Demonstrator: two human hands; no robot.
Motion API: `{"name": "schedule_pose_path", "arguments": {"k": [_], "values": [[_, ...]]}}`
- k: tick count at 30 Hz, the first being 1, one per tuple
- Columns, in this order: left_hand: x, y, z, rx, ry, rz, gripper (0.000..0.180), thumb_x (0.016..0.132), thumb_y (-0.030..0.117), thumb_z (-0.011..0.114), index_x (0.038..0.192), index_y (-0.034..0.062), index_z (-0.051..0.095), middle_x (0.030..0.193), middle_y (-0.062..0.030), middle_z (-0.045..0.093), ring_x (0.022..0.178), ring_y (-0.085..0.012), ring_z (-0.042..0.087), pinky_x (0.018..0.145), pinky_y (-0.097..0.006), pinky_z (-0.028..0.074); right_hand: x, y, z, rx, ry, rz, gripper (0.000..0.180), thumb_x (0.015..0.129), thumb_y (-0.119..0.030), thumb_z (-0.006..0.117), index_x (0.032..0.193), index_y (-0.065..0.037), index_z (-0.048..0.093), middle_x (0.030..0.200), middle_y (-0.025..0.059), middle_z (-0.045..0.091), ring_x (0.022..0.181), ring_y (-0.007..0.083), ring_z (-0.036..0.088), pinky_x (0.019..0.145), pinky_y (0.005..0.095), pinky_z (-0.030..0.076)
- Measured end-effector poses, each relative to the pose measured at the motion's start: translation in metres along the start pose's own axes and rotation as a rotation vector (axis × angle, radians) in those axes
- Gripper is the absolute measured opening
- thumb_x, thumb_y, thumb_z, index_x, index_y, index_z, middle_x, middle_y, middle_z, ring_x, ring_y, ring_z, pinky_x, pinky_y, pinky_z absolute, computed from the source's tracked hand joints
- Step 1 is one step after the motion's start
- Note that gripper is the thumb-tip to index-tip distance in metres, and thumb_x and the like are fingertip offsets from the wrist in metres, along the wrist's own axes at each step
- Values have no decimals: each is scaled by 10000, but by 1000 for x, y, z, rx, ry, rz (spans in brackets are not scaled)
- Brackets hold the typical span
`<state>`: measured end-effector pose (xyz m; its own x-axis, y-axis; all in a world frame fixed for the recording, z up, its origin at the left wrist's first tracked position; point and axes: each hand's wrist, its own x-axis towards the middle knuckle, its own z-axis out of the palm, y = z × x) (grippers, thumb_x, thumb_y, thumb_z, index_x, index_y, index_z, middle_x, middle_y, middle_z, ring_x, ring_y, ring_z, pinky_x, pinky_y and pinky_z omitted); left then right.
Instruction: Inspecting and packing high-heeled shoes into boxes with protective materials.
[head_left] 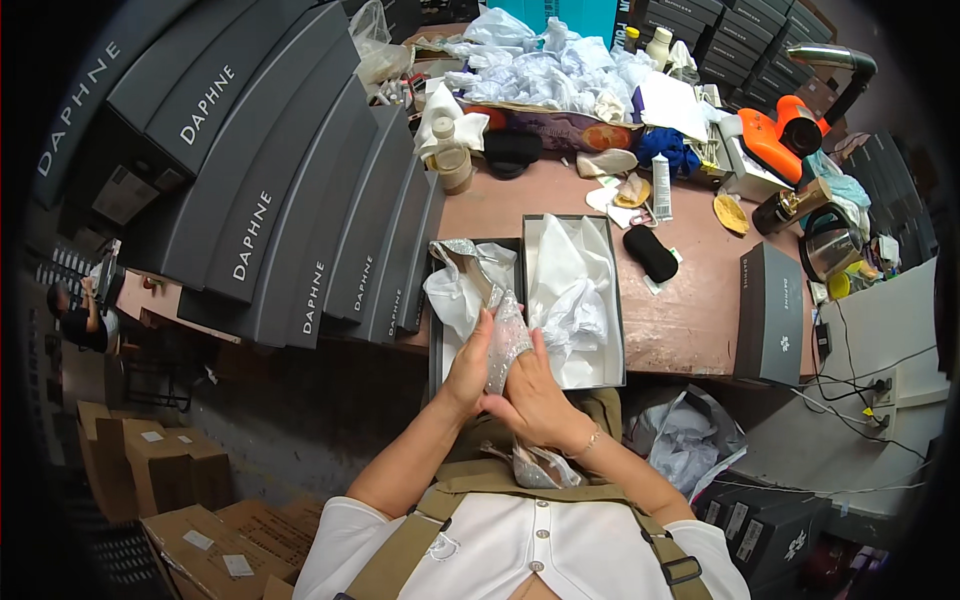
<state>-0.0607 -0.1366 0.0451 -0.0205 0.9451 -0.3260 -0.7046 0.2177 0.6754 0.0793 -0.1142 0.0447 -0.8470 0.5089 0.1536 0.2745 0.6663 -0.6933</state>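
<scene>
Two bare hands hold one pointed, silvery shoe covered in glittering studs between them, just in front of the person's body. The left hand cups its left side; the right hand grips it from the right, fingers bent over the upper. Good handling probably means bracing the shoe with the left palm, pressing lightly with the right fingertips and never dragging nails across the studs. A glittery piece with a pinkish-brown inside lies just below the right hand; whether it belongs to the same shoe, I cannot tell.

Just beyond the left hand, an open dark-grey cardboard box holds crumpled white tissue and another silvery, glittery item. Beside it, ahead of the right hand, a white-lined, dark-edged tray contains loose white paper. Farther beyond both hands, a purple printed carton is heaped with crumpled white paper.
</scene>
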Motion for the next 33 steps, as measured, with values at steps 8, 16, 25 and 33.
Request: {"name": "schedule_pose_path", "arguments": {"k": [8, 16, 25, 33], "values": [[-26, 2, 14, 261, 13, 141, 629, 999, 540, 266, 1391, 59, 370, 1237, -93, 533, 1117, -179, 535, 956, -317, 445, 1, -13, 12, 98, 163, 76, 830, 950, -544, 353, 1382, 152, 220, 1404, 345, 269, 1364, 471, 186, 1125, 573, 5], [-31, -17, 12, -33, -18, -69, 700, 999, 551, 180, 1423, 12, 317, 1408, -118, 423, 1282, -218, 429, 1093, -339, 316, 1, -19, -14, 47, 177, 100, 639, 922, -453, 490, 1266, 84, 453, 1263, 283, 442, 1265, 432, 357, 1091, 621, 117], [-16, 17, -40, -138, -36, -371, 623, 1001, 494, 150, 1290, 29, 447, 903, -281, 627, 434, -234, 583, 312, -277, 467, -9, 9, -54, 614, 376, 242, 438, 932, -158, 582, 1325, 9, 483, 1205, 138, 597, 1109, 194, 564, 961, 331, 433], [-27, -10, -30, -375, -92, -444, 570, 1007, 448, 189, 1328, 35, 417, 842, -322, 615, 340, -269, 528, 244, -298, 423, -5, 28, -35, 1014, 84, 256, 689, 864, -124, 671, 1444, -8, 318, 1292, 128, 537, 1106, 176, 559, 949, 334, 443]]}}
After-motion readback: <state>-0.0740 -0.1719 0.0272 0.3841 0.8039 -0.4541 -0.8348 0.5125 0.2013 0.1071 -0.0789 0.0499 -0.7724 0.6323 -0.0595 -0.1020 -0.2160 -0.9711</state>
